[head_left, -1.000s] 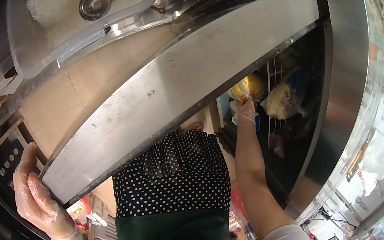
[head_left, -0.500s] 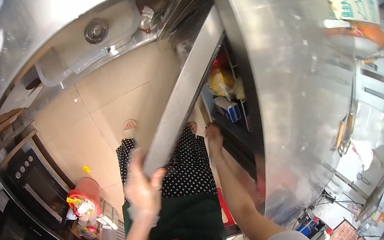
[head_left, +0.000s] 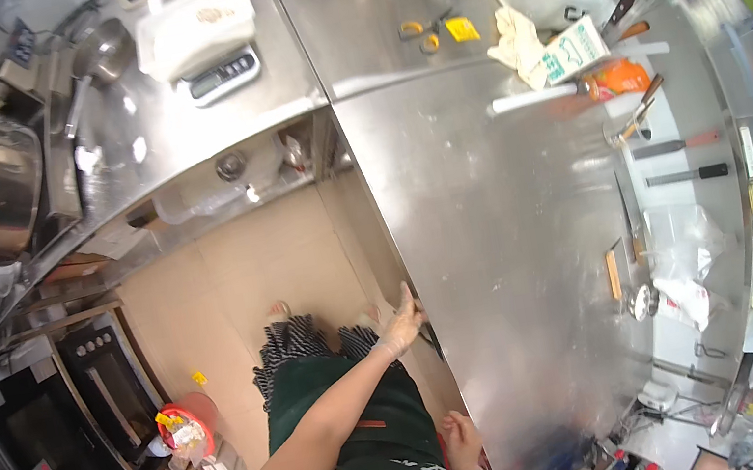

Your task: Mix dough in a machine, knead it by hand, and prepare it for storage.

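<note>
My left hand (head_left: pixel 402 325), in a thin clear glove, reaches across my body to the front of the steel counter (head_left: pixel 512 212). Its fingers are stretched out against the closed door front just below the counter's edge, with the fingertips partly hidden by that edge. Lower down, my right hand (head_left: pixel 461 435) hangs beside my dark green apron (head_left: pixel 376 409), close to the same counter front. Its fingers are curled in, and nothing shows in them.
Ovens (head_left: pixel 23 443) stand at the left, beside a red bin (head_left: pixel 192 427) on the tiled floor. A kitchen scale (head_left: pixel 221 77) bears a white tub on the far counter. Scissors (head_left: pixel 427 32), a long knife (head_left: pixel 533 97) and plastic bags (head_left: pixel 685 233) lie along the counters.
The door that stood open, showing packages inside, is now closed. My left hand has let go of its edge and moved right to the counter front. My right hand has drawn back toward me.
</note>
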`<action>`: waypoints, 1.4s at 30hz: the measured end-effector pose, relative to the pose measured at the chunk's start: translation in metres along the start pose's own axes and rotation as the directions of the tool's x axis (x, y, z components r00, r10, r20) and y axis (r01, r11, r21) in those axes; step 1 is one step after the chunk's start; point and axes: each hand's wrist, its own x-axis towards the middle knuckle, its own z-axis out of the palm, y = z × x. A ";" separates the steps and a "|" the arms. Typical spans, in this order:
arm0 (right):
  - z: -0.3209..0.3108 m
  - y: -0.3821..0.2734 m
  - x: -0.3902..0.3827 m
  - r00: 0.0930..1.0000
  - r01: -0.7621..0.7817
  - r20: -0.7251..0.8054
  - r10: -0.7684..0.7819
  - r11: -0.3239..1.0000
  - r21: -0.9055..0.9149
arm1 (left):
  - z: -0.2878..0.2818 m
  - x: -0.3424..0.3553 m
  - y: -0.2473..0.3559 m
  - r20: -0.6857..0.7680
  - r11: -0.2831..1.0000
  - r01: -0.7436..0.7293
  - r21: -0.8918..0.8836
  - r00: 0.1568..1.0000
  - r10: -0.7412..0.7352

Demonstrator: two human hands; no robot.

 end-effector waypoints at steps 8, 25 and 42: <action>-0.027 -0.025 0.099 0.958 0.273 0.057 -0.280 0.955 0.114 | -0.078 0.002 0.006 0.005 0.840 -0.031 0.542 0.999 0.034; 0.077 -0.180 0.206 0.869 0.421 0.276 -0.410 0.907 0.023 | -0.453 -0.066 0.205 -0.874 0.848 -0.453 -0.275 0.486 -0.024; 0.126 -0.247 0.238 0.877 0.403 0.289 -0.384 0.915 -0.008 | -0.552 -0.005 0.263 -0.661 0.583 -0.561 -0.587 0.749 0.055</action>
